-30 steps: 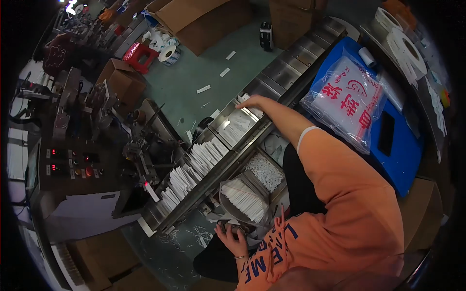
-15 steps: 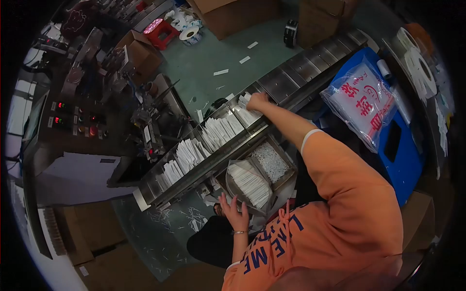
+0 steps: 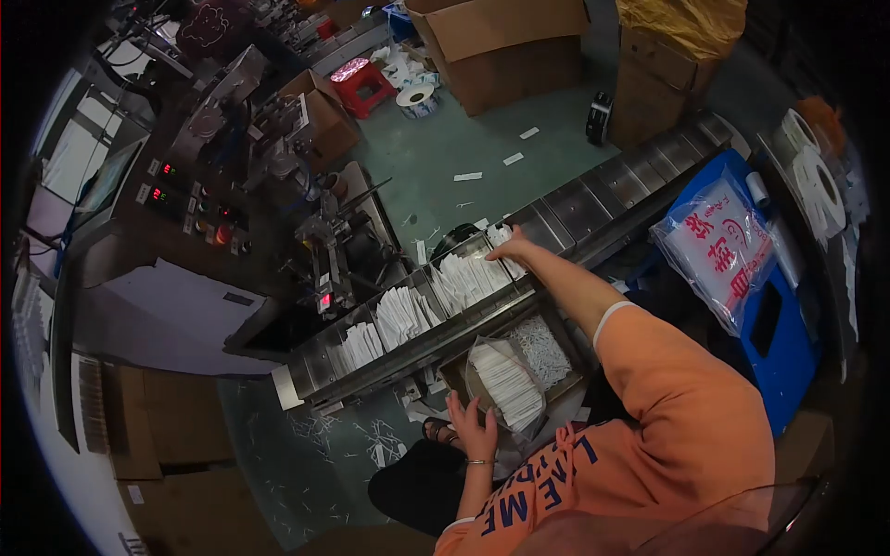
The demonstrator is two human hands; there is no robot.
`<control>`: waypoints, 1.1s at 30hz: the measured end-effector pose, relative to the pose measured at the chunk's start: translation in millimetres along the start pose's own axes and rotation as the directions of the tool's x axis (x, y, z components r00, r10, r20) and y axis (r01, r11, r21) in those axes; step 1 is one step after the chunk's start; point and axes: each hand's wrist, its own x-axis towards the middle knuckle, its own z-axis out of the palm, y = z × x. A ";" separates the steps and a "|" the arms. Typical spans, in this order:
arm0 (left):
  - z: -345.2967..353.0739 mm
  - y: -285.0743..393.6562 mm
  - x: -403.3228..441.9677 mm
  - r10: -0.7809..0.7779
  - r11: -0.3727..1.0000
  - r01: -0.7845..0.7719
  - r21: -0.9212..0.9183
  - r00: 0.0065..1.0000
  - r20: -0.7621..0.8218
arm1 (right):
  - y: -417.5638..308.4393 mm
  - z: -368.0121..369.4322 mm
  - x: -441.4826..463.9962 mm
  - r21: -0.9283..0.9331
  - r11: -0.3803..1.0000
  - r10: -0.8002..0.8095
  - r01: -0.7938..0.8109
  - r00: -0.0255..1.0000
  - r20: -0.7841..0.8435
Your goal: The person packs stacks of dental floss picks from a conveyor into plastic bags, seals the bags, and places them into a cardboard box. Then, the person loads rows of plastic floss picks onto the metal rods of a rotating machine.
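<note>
My right hand reaches over the metal conveyor, its thumb and fingers curled about the farthest bunch of thin white packets. More upright packets fill the compartments beside it. My left hand is raised near my body with its fingers spread, holding nothing. Just beyond it is a clear plastic bag packed with a row of white packets, inside a cardboard box. Loose small white pieces lie in the box's other part.
A control panel with lit displays stands left, near a dark machine. Right of the conveyor, a blue surface carries a printed plastic bag. Beyond are a red stool and large cardboard boxes. Scraps litter the floor.
The whole view has shifted, so the scene sits lower and to the right. My right hand's thumb and fingers have parted more around the packets. My left hand stays spread.
</note>
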 end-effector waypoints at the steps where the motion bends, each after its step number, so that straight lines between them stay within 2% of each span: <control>1: 1.7 -2.2 0.8 0.007 1.000 -0.007 0.014 1.000 0.005 | 16.3 6.5 17.4 0.016 0.998 -0.056 0.057 0.997 -0.056; 2: 3.5 -3.6 2.2 0.013 1.000 -0.013 0.027 1.000 0.008 | 29.1 9.3 33.9 -0.082 0.993 -0.097 0.090 0.992 -0.084; 3: 3.8 -2.9 3.3 0.001 1.000 -0.001 0.025 1.000 0.009 | 16.5 4.5 19.2 -0.089 0.992 -0.092 0.085 0.993 -0.077; 5: 4.6 -1.5 3.0 -0.028 0.997 0.026 0.067 0.999 0.030 | -6.8 -8.2 -19.2 -0.239 0.967 -0.122 0.087 0.984 -0.133; 7: 8.7 -4.5 4.8 -0.024 0.999 0.025 -0.025 0.999 0.036 | -15.8 -16.9 -41.2 -0.187 0.976 -0.153 0.116 0.968 -0.198; 9: 10.0 -3.4 6.6 -0.089 0.994 0.096 -0.057 0.990 0.112 | -20.1 -27.9 -47.0 -0.149 0.977 -0.184 0.151 0.954 -0.238; 12: 17.0 -13.4 9.0 -0.069 0.996 0.079 -0.046 0.980 0.185 | -31.1 -46.4 -57.2 -0.057 0.979 -0.202 0.194 0.955 -0.219; 14: 16.9 -11.1 11.4 -0.104 0.994 0.107 -0.003 0.974 0.202 | -13.9 -57.2 -22.2 -0.008 0.977 -0.209 0.214 0.942 -0.262; 16: 18.6 -20.2 13.8 -0.107 0.994 0.099 0.047 0.967 0.231 | -23.1 -74.6 -36.2 0.199 0.930 -0.259 0.309 0.935 -0.241; 17: 19.1 -26.5 15.3 -0.063 0.997 0.052 0.058 0.979 0.192 | -22.0 -77.7 -39.1 0.272 0.899 -0.289 0.342 0.933 -0.215; 18: 20.3 -31.5 12.1 -0.035 0.997 0.024 0.074 0.987 0.159 | -38.1 -80.7 -78.0 0.432 0.843 -0.343 0.320 0.939 -0.027; 20: 19.9 -31.8 11.1 -0.043 0.997 0.034 0.073 0.991 0.130 | -24.9 -65.5 -104.2 0.364 0.866 -0.441 0.343 0.867 0.232; 21: 17.3 -29.0 10.3 -0.061 0.997 0.056 0.045 0.990 0.124 | -28.3 -48.5 -154.4 0.374 0.852 -0.477 0.367 0.839 0.261; 22: 15.4 -27.3 11.0 -0.063 0.998 0.061 0.015 0.992 0.113 | -20.1 -32.7 -192.5 0.173 0.831 -0.557 0.529 0.781 0.284; 23: 14.8 -29.8 11.1 -0.071 0.997 0.070 0.017 0.992 0.106 | -14.7 -20.2 -222.6 -0.030 0.740 -0.630 0.672 0.708 0.317; 25: 13.9 -35.9 10.9 -0.077 0.997 0.077 -0.001 0.992 0.096 | 9.0 13.2 -258.4 -0.233 0.606 -0.564 0.761 0.617 0.549; 27: 14.0 -44.4 9.5 -0.058 0.998 0.058 -0.002 0.996 0.065 | 58.3 46.8 -245.8 -0.436 0.364 -0.365 0.823 0.556 0.746; 28: 14.5 -48.0 7.3 -0.042 0.999 0.042 -0.004 0.999 0.033 | 81.4 56.0 -238.9 -0.437 0.366 -0.367 0.822 0.559 0.744; 30: 15.4 -47.7 2.5 -0.014 1.000 0.015 -0.017 0.999 0.053 | 109.3 69.0 -227.0 -0.447 0.137 -0.462 0.884 0.456 0.760; 33: 12.5 -43.1 3.0 0.014 0.999 -0.011 -0.048 0.998 0.066 | 90.2 81.1 -232.8 -0.459 0.065 -0.411 0.886 0.443 0.797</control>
